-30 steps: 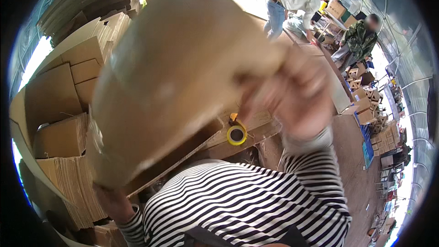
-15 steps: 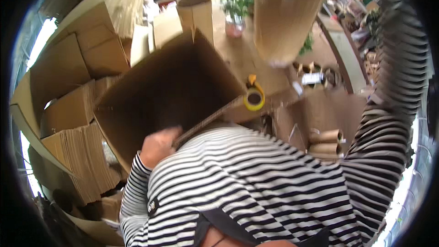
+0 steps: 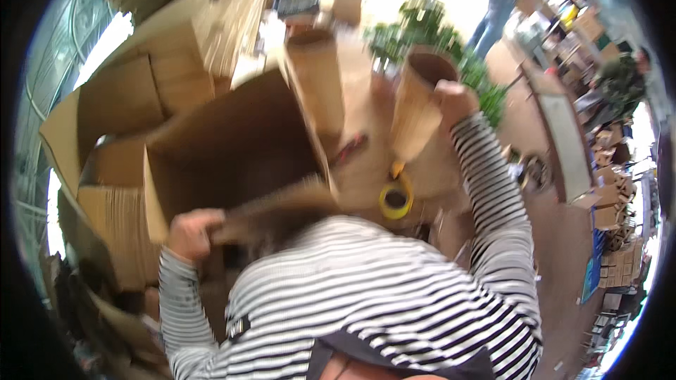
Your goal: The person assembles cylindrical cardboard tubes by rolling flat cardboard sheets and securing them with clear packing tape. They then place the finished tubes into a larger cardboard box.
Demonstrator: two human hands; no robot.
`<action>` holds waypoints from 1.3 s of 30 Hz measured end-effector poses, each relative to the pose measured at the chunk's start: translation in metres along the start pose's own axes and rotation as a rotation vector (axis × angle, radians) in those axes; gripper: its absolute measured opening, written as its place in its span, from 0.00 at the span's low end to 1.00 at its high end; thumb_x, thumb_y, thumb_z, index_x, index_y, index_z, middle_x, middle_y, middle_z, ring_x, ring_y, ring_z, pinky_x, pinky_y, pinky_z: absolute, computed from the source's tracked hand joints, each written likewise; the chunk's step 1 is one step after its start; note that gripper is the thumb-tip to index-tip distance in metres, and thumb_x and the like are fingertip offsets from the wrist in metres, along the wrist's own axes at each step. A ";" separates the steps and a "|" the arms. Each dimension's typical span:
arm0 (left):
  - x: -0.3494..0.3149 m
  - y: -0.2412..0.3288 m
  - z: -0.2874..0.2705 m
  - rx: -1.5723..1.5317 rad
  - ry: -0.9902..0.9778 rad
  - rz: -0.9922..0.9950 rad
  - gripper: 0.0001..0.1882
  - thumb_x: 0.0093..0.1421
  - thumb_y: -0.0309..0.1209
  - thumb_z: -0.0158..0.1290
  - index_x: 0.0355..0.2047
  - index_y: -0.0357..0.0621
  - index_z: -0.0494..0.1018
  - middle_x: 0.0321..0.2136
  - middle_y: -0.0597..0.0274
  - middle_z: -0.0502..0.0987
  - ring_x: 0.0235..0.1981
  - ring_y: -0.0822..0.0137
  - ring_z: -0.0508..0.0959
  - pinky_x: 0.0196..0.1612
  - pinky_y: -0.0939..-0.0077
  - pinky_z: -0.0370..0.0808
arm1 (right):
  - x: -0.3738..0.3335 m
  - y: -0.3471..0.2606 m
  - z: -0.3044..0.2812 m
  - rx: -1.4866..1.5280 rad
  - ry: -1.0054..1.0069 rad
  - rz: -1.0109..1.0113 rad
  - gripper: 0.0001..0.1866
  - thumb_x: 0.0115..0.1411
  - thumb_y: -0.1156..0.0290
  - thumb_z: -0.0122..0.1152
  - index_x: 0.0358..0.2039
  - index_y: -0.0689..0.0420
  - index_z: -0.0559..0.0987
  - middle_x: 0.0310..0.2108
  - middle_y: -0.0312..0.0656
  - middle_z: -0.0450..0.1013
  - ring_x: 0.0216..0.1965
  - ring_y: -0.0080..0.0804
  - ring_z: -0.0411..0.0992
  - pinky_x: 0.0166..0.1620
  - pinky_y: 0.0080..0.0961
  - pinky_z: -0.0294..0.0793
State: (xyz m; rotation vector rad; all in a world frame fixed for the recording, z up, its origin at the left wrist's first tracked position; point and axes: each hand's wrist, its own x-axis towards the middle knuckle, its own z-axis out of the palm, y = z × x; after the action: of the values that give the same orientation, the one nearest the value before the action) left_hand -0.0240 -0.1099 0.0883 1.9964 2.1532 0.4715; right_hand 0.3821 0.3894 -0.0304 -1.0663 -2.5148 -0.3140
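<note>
A large open cardboard box (image 3: 236, 137) is tilted in front of me, its dark inside facing up. My left hand (image 3: 191, 233) is closed on the box's near left edge. To the right, my right hand (image 3: 458, 102) grips the upper rim of a brown cardboard tube (image 3: 414, 116), which stands roughly upright with its open end up. A second cardboard tube (image 3: 317, 88) rises just behind the box. Between the box and my right forearm lies a yellow tape roll (image 3: 396, 200) with an orange part on it. Motion blurs the box's near side.
Stacks of flat cardboard (image 3: 116, 232) crowd the left side. Green leafy plants (image 3: 422, 24) stand at the far side, beyond the held tube. A person (image 3: 503, 0) is at the far right. Small cartons (image 3: 620, 264) are piled along the right edge.
The tube has come down from high near the camera to the work surface, and my right arm has lowered with it. The box has shifted left, with my left hand still on its edge.
</note>
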 end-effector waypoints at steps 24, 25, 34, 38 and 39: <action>0.051 0.048 -0.106 0.154 0.426 -0.590 0.20 0.66 0.31 0.57 0.52 0.28 0.74 0.47 0.52 0.80 0.47 0.63 0.77 0.53 0.70 0.72 | -0.045 -0.018 -0.043 0.651 0.119 -0.162 0.21 0.62 0.75 0.62 0.56 0.57 0.75 0.57 0.45 0.71 0.43 0.32 0.79 0.45 0.27 0.82; 0.061 0.057 -0.101 0.116 0.447 -0.577 0.22 0.65 0.32 0.59 0.53 0.27 0.74 0.45 0.52 0.81 0.45 0.64 0.78 0.51 0.69 0.73 | -0.049 -0.023 -0.046 0.642 0.127 -0.119 0.21 0.62 0.75 0.62 0.57 0.57 0.74 0.58 0.45 0.70 0.43 0.32 0.79 0.45 0.27 0.82; 0.150 -0.050 -0.053 0.180 0.593 -0.470 0.16 0.64 0.35 0.58 0.43 0.32 0.77 0.34 0.50 0.83 0.32 0.65 0.79 0.39 0.65 0.77 | -0.114 -0.028 -0.026 0.538 0.340 0.085 0.22 0.62 0.74 0.60 0.57 0.53 0.74 0.48 0.45 0.74 0.37 0.34 0.78 0.34 0.30 0.79; 0.200 -0.111 -0.001 -0.237 0.573 -0.585 0.10 0.66 0.24 0.51 0.44 0.31 0.77 0.37 0.52 0.84 0.35 0.60 0.83 0.38 0.64 0.79 | -0.141 -0.038 -0.056 0.624 0.203 0.249 0.25 0.54 0.71 0.65 0.54 0.53 0.73 0.53 0.51 0.69 0.41 0.46 0.78 0.41 0.36 0.81; 0.196 -0.122 0.001 0.147 0.499 -0.640 0.08 0.64 0.24 0.51 0.41 0.32 0.76 0.37 0.45 0.83 0.36 0.53 0.84 0.39 0.60 0.78 | -0.151 -0.043 -0.072 0.664 0.072 0.278 0.24 0.54 0.71 0.67 0.52 0.55 0.75 0.57 0.51 0.66 0.44 0.49 0.77 0.43 0.39 0.81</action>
State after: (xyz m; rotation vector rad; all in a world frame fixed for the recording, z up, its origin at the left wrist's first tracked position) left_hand -0.1555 0.0776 0.0632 1.1931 3.0185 0.7695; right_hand 0.4663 0.2382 -0.0336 -1.0617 -2.1130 0.5169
